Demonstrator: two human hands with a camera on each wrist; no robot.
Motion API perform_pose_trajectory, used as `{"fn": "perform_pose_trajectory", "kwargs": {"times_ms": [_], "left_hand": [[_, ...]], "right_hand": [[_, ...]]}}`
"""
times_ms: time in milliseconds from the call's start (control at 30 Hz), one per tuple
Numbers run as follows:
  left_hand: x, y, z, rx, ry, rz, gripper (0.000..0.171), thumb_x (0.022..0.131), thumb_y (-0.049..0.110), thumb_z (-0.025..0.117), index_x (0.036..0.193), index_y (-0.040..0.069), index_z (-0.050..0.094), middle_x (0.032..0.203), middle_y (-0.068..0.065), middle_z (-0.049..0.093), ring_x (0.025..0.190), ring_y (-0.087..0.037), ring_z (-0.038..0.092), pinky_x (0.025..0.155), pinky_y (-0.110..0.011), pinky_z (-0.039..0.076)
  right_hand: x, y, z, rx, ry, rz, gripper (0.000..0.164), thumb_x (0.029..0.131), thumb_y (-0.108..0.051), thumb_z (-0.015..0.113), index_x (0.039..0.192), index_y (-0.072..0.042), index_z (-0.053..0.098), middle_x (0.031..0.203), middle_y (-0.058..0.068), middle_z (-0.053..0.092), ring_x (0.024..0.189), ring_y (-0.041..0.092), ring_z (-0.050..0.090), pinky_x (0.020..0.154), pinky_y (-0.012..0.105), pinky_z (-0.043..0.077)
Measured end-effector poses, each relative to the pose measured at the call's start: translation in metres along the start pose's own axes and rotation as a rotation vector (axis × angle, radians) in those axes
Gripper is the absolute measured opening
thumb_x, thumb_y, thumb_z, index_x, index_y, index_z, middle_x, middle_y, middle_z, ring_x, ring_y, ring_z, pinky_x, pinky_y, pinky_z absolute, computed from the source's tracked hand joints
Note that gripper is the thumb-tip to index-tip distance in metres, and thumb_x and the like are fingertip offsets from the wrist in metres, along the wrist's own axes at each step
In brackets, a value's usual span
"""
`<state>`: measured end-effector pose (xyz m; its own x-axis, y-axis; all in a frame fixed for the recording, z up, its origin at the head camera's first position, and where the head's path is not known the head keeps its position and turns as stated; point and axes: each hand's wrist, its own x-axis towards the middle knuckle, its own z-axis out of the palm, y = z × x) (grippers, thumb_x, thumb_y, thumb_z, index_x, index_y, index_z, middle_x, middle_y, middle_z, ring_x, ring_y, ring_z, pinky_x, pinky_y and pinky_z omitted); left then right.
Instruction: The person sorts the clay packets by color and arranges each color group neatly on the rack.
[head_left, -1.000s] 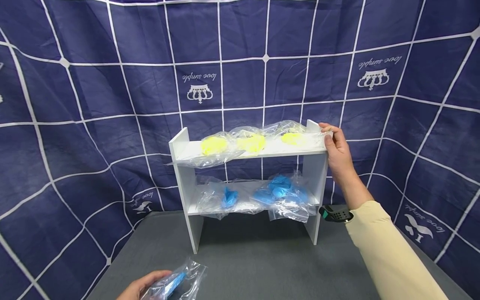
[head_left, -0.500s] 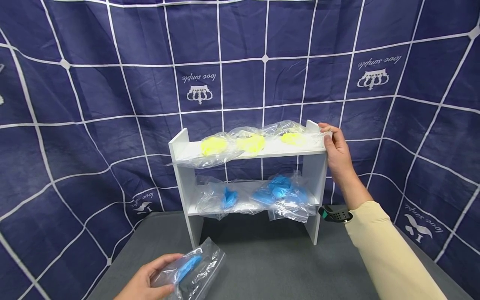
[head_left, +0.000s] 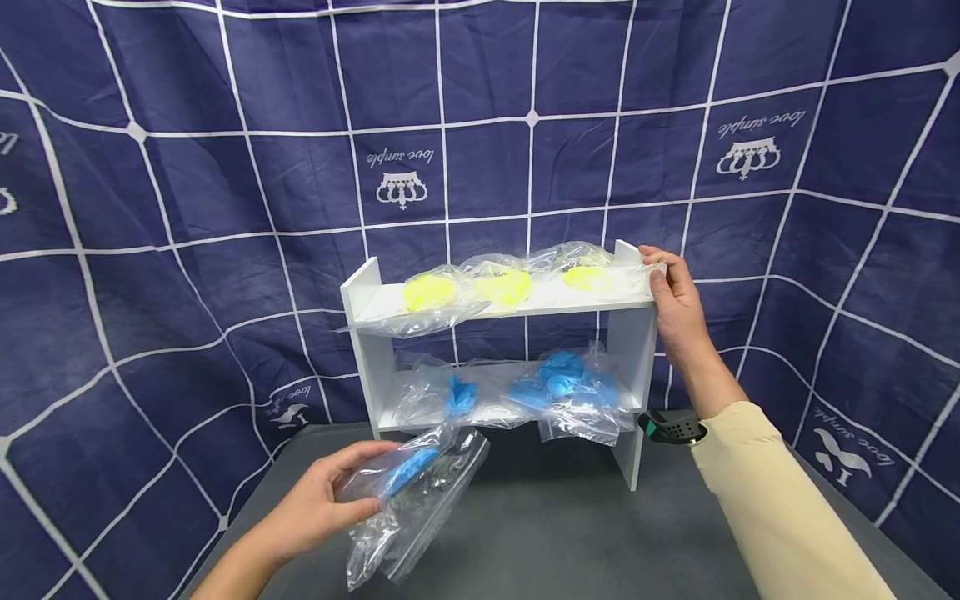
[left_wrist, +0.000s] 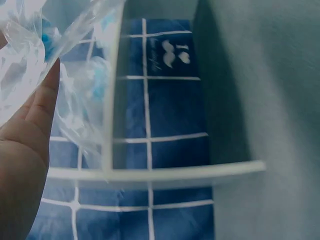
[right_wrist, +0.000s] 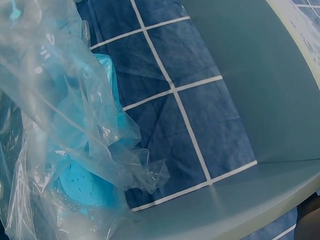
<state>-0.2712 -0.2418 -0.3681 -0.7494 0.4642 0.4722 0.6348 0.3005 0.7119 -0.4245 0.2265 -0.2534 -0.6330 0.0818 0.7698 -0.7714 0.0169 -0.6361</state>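
Note:
My left hand [head_left: 322,500] grips a clear plastic bag [head_left: 442,492] with a blue item [head_left: 411,471] inside, in front of the lower left of a white two-tier shelf [head_left: 360,292]. The bag hangs loosely, and the blue item's kind cannot be made out. In the left wrist view the bag [left_wrist: 25,55] covers the fingertips. My right hand [head_left: 675,296] holds the shelf's upper right end, thumb in front, fingers behind. Bags with yellow contents [head_left: 430,292] line the upper tier. Bagged blue items [head_left: 562,375] lie on the lower tier; the right wrist view shows a perforated blue piece [right_wrist: 82,185].
A grey table [head_left: 525,533] carries the shelf. Behind and beside it hangs a dark blue curtain [head_left: 487,167] with white grid lines. Loose bag plastic [head_left: 416,321] overhangs the upper tier's front edge, and another bag [head_left: 577,429] droops from the lower tier.
My left hand has risen and moved forward and right with the bagged blue item, reaching the shelf's lower left side. My right hand stays on the shelf's right end.

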Motion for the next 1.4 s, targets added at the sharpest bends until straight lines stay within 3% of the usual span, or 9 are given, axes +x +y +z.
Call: {"fn": "perform_pose_trajectory", "kwargs": {"times_ms": [267,433,533,700,833,1067,1400], "left_hand": [[0.049,0.017,0.005,0.015,0.064,-0.007,0.059,0.084,0.002,0.074,0.138,0.014,0.056,0.141,-0.010,0.058,0.125,0.003,0.054,0.101,-0.014,0.043],[0.079,0.023,0.009,0.059,0.104,-0.033,0.058,0.085,0.006,0.075,0.139,0.015,0.056,0.142,-0.010,0.059,0.123,-0.009,0.058,0.099,-0.016,0.045],[0.097,0.024,0.012,0.070,0.105,-0.054,0.057,0.085,0.007,0.075,0.138,0.016,0.056,0.142,-0.009,0.059,0.120,-0.019,0.060,0.099,-0.023,0.048],[0.126,0.022,0.014,0.108,0.109,-0.084,0.056,0.086,0.008,0.074,0.138,0.020,0.057,0.142,-0.004,0.059,0.134,-0.024,0.054,0.111,-0.043,0.042],[0.147,0.019,0.015,0.201,0.134,-0.116,0.055,0.087,0.013,0.075,0.138,0.022,0.057,0.144,-0.002,0.058,0.142,-0.026,0.046,0.116,-0.047,0.036],[0.170,0.007,0.023,0.314,0.152,-0.195,0.057,0.089,0.023,0.073,0.143,0.021,0.054,0.149,-0.006,0.054,0.142,-0.033,0.046,0.114,-0.051,0.038],[0.179,-0.002,0.039,0.449,0.110,-0.200,0.064,0.089,0.024,0.074,0.146,0.014,0.049,0.148,-0.009,0.054,0.138,-0.035,0.049,0.113,-0.052,0.039]], "right_hand": [[-0.001,0.001,-0.001,0.023,0.011,-0.012,0.015,0.106,-0.019,0.041,0.112,-0.012,0.054,0.144,-0.002,0.048,0.141,0.011,0.035,0.106,0.015,0.029],[-0.001,0.001,0.000,0.014,0.005,-0.009,0.015,0.106,-0.018,0.041,0.113,-0.012,0.053,0.146,0.000,0.048,0.141,0.011,0.035,0.105,0.015,0.030],[-0.002,0.001,0.001,0.021,0.005,-0.006,0.016,0.106,-0.019,0.042,0.113,-0.012,0.054,0.144,-0.004,0.049,0.140,0.010,0.036,0.105,0.015,0.030],[-0.003,0.002,-0.002,0.027,0.010,-0.002,0.016,0.106,-0.019,0.042,0.114,-0.013,0.054,0.143,-0.006,0.049,0.139,0.010,0.037,0.104,0.014,0.030],[-0.002,0.003,-0.002,0.028,0.012,0.002,0.016,0.106,-0.019,0.041,0.115,-0.013,0.054,0.145,-0.005,0.048,0.139,0.010,0.036,0.103,0.014,0.030],[-0.002,0.003,-0.002,0.019,0.013,0.001,0.016,0.106,-0.020,0.042,0.114,-0.014,0.054,0.145,-0.003,0.048,0.139,0.010,0.036,0.103,0.014,0.030],[-0.003,0.002,-0.002,0.017,0.000,-0.009,0.018,0.106,-0.021,0.042,0.115,-0.011,0.053,0.145,-0.004,0.048,0.138,0.009,0.037,0.104,0.014,0.030]]}}
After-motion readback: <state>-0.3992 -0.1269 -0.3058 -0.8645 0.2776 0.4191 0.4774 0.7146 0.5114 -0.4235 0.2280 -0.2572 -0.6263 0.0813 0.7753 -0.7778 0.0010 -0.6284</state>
